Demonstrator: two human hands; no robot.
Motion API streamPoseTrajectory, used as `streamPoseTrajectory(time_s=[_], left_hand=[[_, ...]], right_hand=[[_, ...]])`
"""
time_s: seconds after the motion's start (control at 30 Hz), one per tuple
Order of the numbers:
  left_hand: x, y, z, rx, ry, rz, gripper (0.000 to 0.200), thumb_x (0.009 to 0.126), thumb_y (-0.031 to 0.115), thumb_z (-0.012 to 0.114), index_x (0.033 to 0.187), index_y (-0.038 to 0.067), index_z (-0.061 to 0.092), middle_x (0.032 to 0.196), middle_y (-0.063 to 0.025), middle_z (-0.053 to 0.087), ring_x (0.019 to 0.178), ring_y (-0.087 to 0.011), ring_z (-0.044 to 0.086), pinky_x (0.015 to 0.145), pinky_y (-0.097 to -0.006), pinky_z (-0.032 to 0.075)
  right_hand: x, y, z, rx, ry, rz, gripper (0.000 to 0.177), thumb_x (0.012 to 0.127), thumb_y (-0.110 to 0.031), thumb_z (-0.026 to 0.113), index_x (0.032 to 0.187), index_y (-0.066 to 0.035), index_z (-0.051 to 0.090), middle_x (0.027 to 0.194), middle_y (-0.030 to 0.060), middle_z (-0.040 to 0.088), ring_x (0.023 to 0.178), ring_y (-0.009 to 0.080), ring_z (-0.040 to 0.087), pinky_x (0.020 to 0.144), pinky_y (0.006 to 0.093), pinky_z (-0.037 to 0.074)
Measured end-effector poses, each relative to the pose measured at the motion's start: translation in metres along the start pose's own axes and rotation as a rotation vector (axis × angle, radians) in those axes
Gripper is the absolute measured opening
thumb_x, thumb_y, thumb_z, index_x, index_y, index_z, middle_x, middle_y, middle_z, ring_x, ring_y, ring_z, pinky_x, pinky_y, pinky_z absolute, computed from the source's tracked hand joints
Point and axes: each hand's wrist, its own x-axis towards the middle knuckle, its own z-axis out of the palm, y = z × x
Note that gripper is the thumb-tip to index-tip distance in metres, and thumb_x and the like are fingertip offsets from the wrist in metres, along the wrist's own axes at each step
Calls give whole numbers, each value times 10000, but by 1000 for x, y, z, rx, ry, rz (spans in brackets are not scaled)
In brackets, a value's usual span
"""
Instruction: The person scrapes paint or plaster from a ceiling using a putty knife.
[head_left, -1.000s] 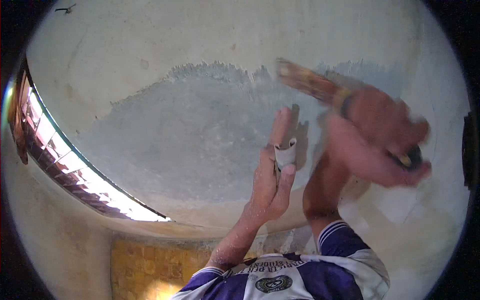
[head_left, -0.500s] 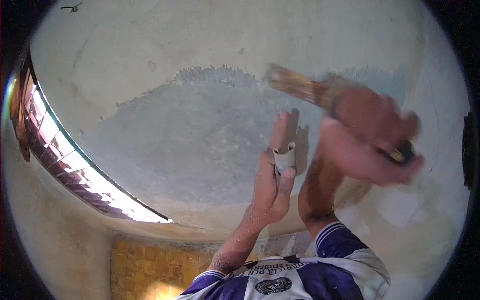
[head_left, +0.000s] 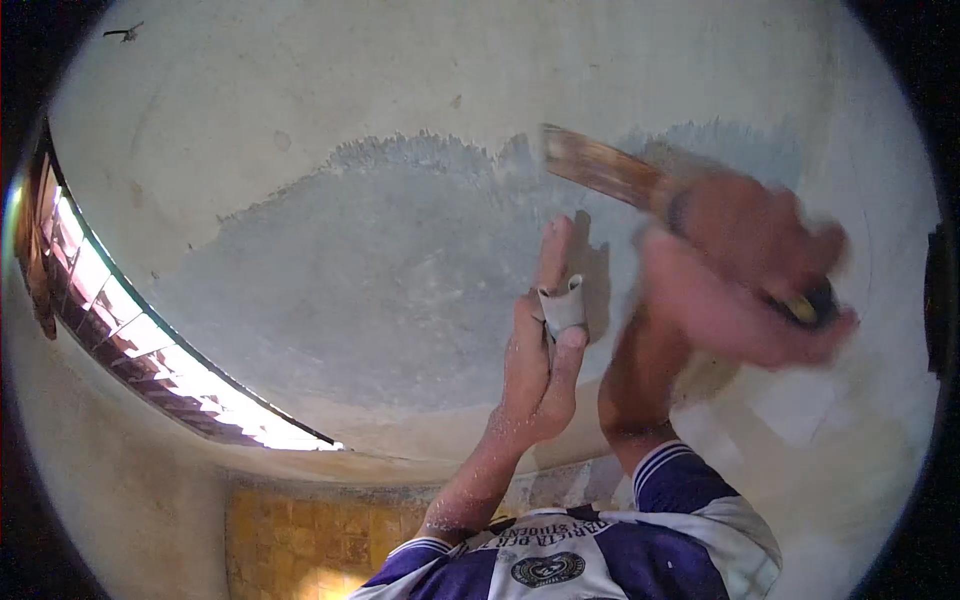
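My left hand [head_left: 540,375] is raised in front of the wall, its index finger pointing up along the surface. Between thumb and fingers it grips a curled off-white piece of sandpaper [head_left: 565,308], with rolled edges at the top. White dust speckles this hand and forearm. To its right, my right hand [head_left: 745,265] is smeared by motion but wrapped round the handle of a scraper [head_left: 605,170]. The scraper's flat brownish blade points up and left, overlapping the wall's upper patch edge; a black and yellow handle end shows below the palm.
The pale plaster wall [head_left: 330,60] carries a large grey patch [head_left: 380,260] with a ragged upper edge. A barred window opening [head_left: 150,330] curves along the left. Yellow-brown tiles [head_left: 310,530] lie at the bottom left. A dark object [head_left: 937,300] stands at the right edge.
The view has shifted slightly, so the wall patch sits a little further left. Both hands keep their holds; the scraper and right hand have moved only slightly and look less blurred.
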Motion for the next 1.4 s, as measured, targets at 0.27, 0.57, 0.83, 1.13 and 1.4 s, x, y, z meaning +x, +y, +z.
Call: streamPoseTrajectory(time_s=[0.27,0.57,0.83,1.13,1.4], left_hand=[[1,5,-1,20,10,22,529,1006,164,366,1440,-104,223,1558,-267,220,1360,-392,352,1082,-400,281],[3,2,3,17,2,-8,571,1022,308,368,1399,-103,245,1571,-258,188,1373,-326,313,1116,-414,257],[3,2,2,36,-5,17,565,1026,316,359,1388,-105,254,1569,-257,194,1377,-332,309,1121,-427,253],[3,3,0,-15,-19,48,509,1030,203,343,1405,-122,229,1564,-282,183,1456,-410,195,1129,-420,221],[-2,3,0,-11,-24,92,526,1031,215,351,1411,-124,221,1563,-282,186,1453,-413,203,1130,-425,223]], right_hand=[[7,13,-13,83,87,-1,526,909,-619,355,691,-147,440,533,-6,373,453,125,247,464,314,206],[11,-3,-3,121,62,-46,541,917,-628,367,700,-136,431,533,-8,360,458,116,252,468,304,201],[5,20,-10,73,277,-29,578,911,-661,342,717,-127,449,541,-10,385,462,117,283,470,298,233],[4,12,-11,85,-28,-39,572,910,-650,377,720,-113,436,540,-2,383,465,118,278,473,311,228],[5,14,-7,78,30,-74,559,899,-667,359,700,-149,431,547,-16,383,466,101,265,471,300,218]])
